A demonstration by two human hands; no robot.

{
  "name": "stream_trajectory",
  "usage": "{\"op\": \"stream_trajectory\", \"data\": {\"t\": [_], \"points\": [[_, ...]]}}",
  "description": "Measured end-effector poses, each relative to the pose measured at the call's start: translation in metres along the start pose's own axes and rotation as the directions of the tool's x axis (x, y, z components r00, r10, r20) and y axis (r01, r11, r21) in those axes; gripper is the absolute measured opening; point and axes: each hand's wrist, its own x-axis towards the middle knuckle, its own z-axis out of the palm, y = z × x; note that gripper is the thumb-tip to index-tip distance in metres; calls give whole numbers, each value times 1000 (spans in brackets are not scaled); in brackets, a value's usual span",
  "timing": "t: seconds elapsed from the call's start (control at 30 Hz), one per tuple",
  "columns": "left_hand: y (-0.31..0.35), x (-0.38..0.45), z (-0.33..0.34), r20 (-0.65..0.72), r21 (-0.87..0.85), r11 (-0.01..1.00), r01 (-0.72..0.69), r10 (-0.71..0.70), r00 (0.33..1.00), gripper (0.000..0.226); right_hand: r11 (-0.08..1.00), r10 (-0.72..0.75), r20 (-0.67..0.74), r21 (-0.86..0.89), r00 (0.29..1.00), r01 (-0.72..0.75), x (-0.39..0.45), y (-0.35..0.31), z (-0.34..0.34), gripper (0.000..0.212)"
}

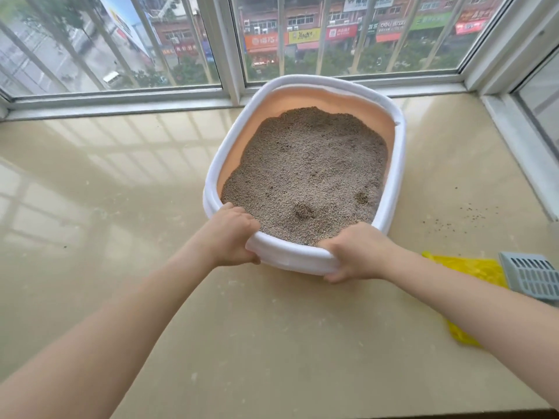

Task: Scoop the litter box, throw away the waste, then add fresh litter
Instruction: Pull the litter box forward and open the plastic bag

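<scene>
With the left hand (pixel 234 234) and right hand (pixel 355 252) each clamped on the near rim of the litter box (pixel 396 173) by the window, a sudden tug could spill litter (pixel 305 170) onto the tabletop (pixel 121 192).

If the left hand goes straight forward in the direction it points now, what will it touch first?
The left hand grips the near rim of the litter box, fingers curled over the edge. Going straight on, it would probably meet the litter first; how far the fingertips sit above it is unclear.

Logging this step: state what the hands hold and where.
Both the left hand and right hand grip the litter box by its near white rim.
</scene>
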Motion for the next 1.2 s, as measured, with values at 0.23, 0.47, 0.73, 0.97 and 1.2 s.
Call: {"op": "stream_trajectory", "data": {"t": [0.23,0.47,0.73,0.97,1.2], "points": [[53,-37,17,-48,-90,994,66,-71,996,49,988,-145,57,-47,988,147,-23,15,1,49],[51,-49,8,-298,-517,856,1,-181,937,72,878,281,-409,476,868,-60,-29,0,-7,38],[-12,-12,10,-129,-573,626,528,-706,696,69,600,786,-129,394,604,-696,10,10,1,74],[-7,-14,21,-91,-650,535,540,-761,643,71,616,784,-134,289,606,-733,10,11,9,75],[17,-30,29,-111,-666,515,540,-784,611,71,656,751,-151,270,642,-705,-9,6,15,79]]}}
